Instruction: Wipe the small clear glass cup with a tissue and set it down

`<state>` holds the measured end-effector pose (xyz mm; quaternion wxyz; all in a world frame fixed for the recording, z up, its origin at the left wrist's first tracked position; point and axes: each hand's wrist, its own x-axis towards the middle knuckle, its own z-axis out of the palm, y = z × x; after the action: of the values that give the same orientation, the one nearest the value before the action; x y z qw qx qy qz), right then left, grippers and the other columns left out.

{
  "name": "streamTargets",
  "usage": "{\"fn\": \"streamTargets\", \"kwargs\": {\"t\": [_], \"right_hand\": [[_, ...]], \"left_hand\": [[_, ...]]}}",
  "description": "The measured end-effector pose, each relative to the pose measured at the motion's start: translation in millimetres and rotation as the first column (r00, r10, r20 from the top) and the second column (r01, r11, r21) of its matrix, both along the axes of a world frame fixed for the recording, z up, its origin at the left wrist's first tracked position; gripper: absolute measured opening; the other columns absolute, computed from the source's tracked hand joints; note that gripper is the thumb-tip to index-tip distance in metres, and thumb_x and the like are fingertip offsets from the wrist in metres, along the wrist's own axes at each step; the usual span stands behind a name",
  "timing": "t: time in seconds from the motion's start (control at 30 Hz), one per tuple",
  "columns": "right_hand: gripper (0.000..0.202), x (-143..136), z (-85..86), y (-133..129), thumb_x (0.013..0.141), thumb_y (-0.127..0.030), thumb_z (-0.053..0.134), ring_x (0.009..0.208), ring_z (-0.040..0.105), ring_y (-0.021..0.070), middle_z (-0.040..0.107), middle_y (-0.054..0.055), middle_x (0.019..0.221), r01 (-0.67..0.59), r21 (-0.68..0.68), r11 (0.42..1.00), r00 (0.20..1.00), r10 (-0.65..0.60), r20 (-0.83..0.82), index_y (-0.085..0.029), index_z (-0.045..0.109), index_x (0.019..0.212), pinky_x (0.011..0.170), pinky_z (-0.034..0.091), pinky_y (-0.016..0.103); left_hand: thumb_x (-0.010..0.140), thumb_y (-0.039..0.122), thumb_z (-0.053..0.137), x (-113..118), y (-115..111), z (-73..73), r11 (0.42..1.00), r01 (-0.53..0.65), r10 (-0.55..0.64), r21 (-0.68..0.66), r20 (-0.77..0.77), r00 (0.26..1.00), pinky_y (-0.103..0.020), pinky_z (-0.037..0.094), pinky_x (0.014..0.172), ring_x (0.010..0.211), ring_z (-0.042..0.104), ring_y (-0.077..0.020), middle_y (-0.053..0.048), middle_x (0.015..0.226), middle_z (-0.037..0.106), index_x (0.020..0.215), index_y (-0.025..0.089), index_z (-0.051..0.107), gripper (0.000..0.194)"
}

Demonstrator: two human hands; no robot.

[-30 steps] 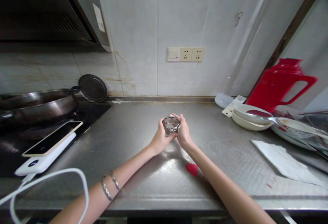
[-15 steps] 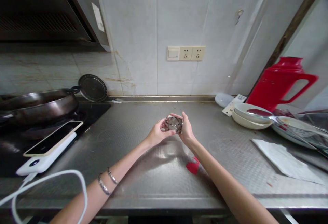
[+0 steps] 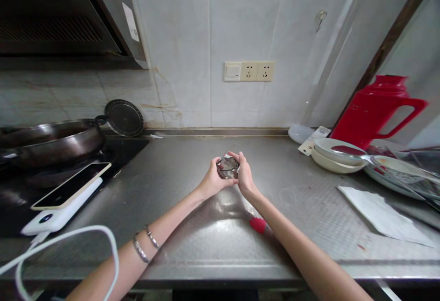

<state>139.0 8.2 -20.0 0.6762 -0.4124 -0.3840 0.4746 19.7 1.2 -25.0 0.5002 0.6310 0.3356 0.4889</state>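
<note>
Both of my hands hold a small faceted glass dish just above the middle of the steel counter. My left hand grips its left side and my right hand grips its right side, fingers curled over the rim. A small red object lies on the counter under my right forearm, partly hidden by it. Two bracelets circle my left forearm.
A phone on a white power bank with a white cable lies at the left, beside a dark pan on the stove. At the right stand a red jug, stacked white bowls, plates and a paper sheet.
The glass dish has been turned between my hands and drawn slightly left and nearer; both hands stay closed on it. The red object shows less from under my right forearm.
</note>
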Motion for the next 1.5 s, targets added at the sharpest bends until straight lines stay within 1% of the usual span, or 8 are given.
{"fn": "streamTargets", "kwargs": {"t": [0.2, 0.5, 0.73, 0.8, 0.9, 1.07, 1.33, 1.5], "right_hand": [[0.050, 13, 5.8, -1, 0.080, -0.057, 0.043, 0.074, 0.068, 0.0217, 0.075, 0.007, 0.084, -0.095, -0.098, 0.991, 0.986, 0.080, -0.148, -0.017, 0.071, 0.090, 0.069, 0.053, 0.033], [0.057, 6, 6.1, -1, 0.081, -0.063, 0.041, 0.099, 0.064, 0.0230, 0.071, 0.006, 0.108, -0.002, 0.025, 1.000, 0.997, 0.000, 0.078, -0.019, 0.068, 0.105, 0.092, 0.045, 0.035], [0.057, -5, 6.1, -7, 0.082, -0.061, 0.041, 0.105, 0.062, 0.0235, 0.070, 0.006, 0.111, 0.015, 0.049, 0.999, 0.993, -0.021, 0.116, -0.019, 0.065, 0.112, 0.096, 0.043, 0.036], [0.055, -5, 4.3, -5, 0.081, -0.060, 0.042, 0.103, 0.063, 0.0238, 0.071, 0.007, 0.108, 0.024, 0.023, 0.999, 0.996, -0.026, 0.085, -0.018, 0.067, 0.108, 0.093, 0.045, 0.036], [0.052, 0, 3.3, -1, 0.080, -0.057, 0.044, 0.096, 0.066, 0.0234, 0.073, 0.007, 0.101, 0.021, -0.021, 1.000, 1.000, -0.021, -0.011, -0.018, 0.069, 0.102, 0.087, 0.049, 0.035], [0.050, 9, 4.7, 2, 0.080, -0.056, 0.043, 0.078, 0.069, 0.0225, 0.075, 0.007, 0.091, -0.034, -0.085, 0.996, 0.989, 0.021, -0.146, -0.017, 0.070, 0.095, 0.073, 0.053, 0.035], [0.055, 9, 7.4, 0, 0.080, -0.061, 0.042, 0.087, 0.067, 0.0218, 0.073, 0.008, 0.102, -0.006, 0.016, 1.000, 1.000, 0.006, 0.000, -0.017, 0.068, 0.102, 0.080, 0.050, 0.033], [0.057, 4, 9.4, -6, 0.080, -0.062, 0.041, 0.100, 0.064, 0.0229, 0.071, 0.007, 0.107, 0.063, 0.033, 0.997, 0.986, -0.068, 0.155, -0.019, 0.066, 0.108, 0.090, 0.045, 0.034]], "left_hand": [[0.060, 0.017, 0.079, -2, -4, 10.1, 0.946, 0.320, -0.309, -0.050, 0.147, 0.939, -0.043, 0.039, 0.104, 0.117, 0.054, -0.0257, -0.014, 0.128, 0.054, 0.121, 0.018, 0.043, 0.070], [0.052, 0.025, 0.086, 1, 0, 6.9, 1.000, 0.003, -0.003, 0.005, -0.014, 1.000, -0.041, 0.045, 0.094, 0.101, 0.062, -0.0240, -0.013, 0.111, 0.063, 0.112, 0.014, 0.047, 0.072], [0.049, 0.040, 0.085, 0, -1, 2.4, 0.940, -0.287, 0.323, 0.184, -0.210, 0.923, -0.042, 0.048, 0.086, 0.097, 0.061, -0.0262, -0.013, 0.104, 0.061, 0.104, 0.015, 0.043, 0.074], [0.049, 0.037, 0.086, 1, -2, 4.2, 0.957, -0.250, 0.277, 0.144, -0.217, 0.936, -0.044, 0.046, 0.090, 0.100, 0.061, -0.0270, -0.014, 0.108, 0.061, 0.107, 0.015, 0.041, 0.076], [0.051, 0.024, 0.085, 2, -6, 10.2, 0.999, -0.016, 0.020, 0.037, -0.109, 0.994, -0.045, 0.043, 0.098, 0.108, 0.060, -0.0263, -0.016, 0.120, 0.058, 0.119, 0.016, 0.036, 0.084], [0.061, 0.013, 0.077, 0, -9, 20.9, 0.967, 0.252, -0.250, -0.031, 0.047, 0.967, -0.045, 0.040, 0.104, 0.116, 0.057, -0.0261, -0.017, 0.129, 0.055, 0.124, 0.016, 0.042, 0.072], [0.060, 0.020, 0.081, -7, -3, 24.8, 0.990, 0.135, -0.137, -0.044, -0.041, 0.990, -0.041, 0.050, 0.091, 0.097, 0.067, -0.0240, -0.013, 0.108, 0.069, 0.110, 0.014, 0.057, 0.056], [0.053, 0.032, 0.086, -11, 4, 15.7, 0.994, -0.101, 0.108, 0.047, -0.193, 0.975, -0.038, 0.054, 0.078, 0.084, 0.069, -0.0241, -0.012, 0.093, 0.072, 0.109, 0.013, 0.054, 0.067]]}}
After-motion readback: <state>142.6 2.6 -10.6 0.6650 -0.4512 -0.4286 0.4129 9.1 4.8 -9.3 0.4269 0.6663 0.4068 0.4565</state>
